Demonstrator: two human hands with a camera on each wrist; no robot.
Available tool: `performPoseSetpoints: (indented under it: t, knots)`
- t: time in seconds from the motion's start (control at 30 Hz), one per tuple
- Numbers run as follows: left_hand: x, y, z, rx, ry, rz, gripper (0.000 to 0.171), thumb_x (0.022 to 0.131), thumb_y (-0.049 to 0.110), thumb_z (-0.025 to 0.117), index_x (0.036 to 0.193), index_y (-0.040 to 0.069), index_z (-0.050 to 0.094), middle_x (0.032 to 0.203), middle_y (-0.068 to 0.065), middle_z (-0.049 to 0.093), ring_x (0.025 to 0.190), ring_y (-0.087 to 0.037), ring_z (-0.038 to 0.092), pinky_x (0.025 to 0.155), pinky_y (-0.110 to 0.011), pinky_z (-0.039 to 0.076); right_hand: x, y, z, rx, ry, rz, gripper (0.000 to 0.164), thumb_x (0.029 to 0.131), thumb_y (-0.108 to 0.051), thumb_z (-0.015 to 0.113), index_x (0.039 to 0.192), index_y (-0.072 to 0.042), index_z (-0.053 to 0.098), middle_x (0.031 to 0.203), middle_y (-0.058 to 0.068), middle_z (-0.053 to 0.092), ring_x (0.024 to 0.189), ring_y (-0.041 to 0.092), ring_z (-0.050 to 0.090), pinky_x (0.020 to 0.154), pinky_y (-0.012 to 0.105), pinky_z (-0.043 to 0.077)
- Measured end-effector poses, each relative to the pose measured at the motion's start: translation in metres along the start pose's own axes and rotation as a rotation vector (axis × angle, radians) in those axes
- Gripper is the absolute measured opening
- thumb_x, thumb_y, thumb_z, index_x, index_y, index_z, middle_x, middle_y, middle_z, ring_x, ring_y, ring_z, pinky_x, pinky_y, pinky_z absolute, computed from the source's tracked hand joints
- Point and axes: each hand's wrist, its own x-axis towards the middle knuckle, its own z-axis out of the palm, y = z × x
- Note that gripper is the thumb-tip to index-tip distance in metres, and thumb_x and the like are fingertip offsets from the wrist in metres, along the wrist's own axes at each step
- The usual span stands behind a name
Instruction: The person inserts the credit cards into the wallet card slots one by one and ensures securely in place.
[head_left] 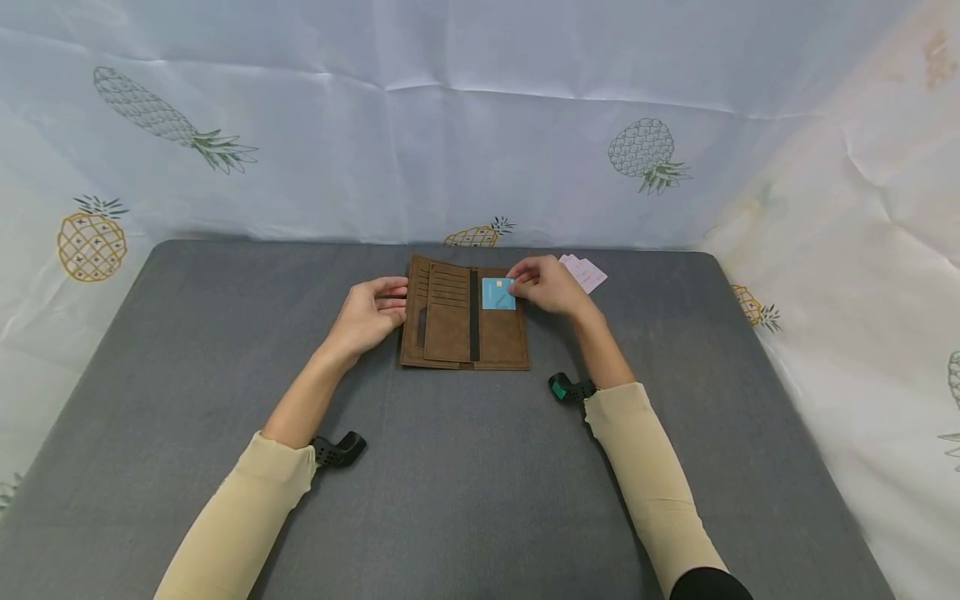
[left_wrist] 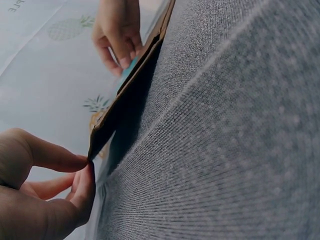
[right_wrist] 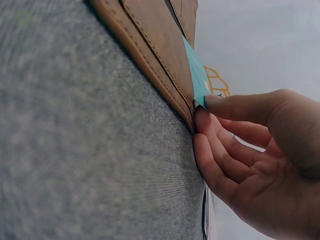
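A brown wallet (head_left: 448, 333) lies spread out near the far side of the table, with card slots on its left part and a dark strip down the middle. My left hand (head_left: 369, 315) pinches the wallet's left edge between thumb and fingers, lifting that side in the left wrist view. On the wallet's right part is a blue card (head_left: 498, 293) with a chip. The thumb and fingers of my right hand (head_left: 550, 285) pinch the card's right edge. In the right wrist view, the lower part of the blue card (right_wrist: 198, 75) is hidden behind the leather.
Several pale pink cards (head_left: 585, 273) lie fanned just beyond my right hand. The grey cloth-covered table (head_left: 450, 483) ends at a white pineapple-print curtain (head_left: 420, 150). Black wrist mounts (head_left: 339, 450) stick out from both sleeves.
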Motion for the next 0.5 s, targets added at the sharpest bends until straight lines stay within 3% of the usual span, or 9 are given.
performPoseSetpoints:
  t: [0.3,0.5]
  knots:
    - [0.0006,-0.0004,-0.0002,0.007,0.003,0.006,0.060,0.102,-0.006,0.056,0.161,-0.001,0.047,0.154,-0.026,0.054,0.143,-0.041,0.060,0.112,-0.037,0.057,0.0008,0.0014,-0.0012,-0.009,-0.025,-0.035,0.017,0.098,-0.006,0.073,0.111,0.004,0.076,0.098,0.015,0.074,0.084,0.016,0.065,0.073,0.022,0.052]
    - [0.0002,-0.0017,0.0006,0.014,0.003,0.012,0.059,0.103,-0.005,0.056,0.161,-0.001,0.047,0.155,-0.027,0.054,0.143,-0.042,0.059,0.117,-0.048,0.055,-0.0024,0.0009,-0.0024,-0.022,-0.045,-0.045,0.013,0.098,-0.006,0.073,0.108,0.001,0.078,0.096,0.014,0.075,0.082,0.017,0.065,0.072,0.026,0.052]
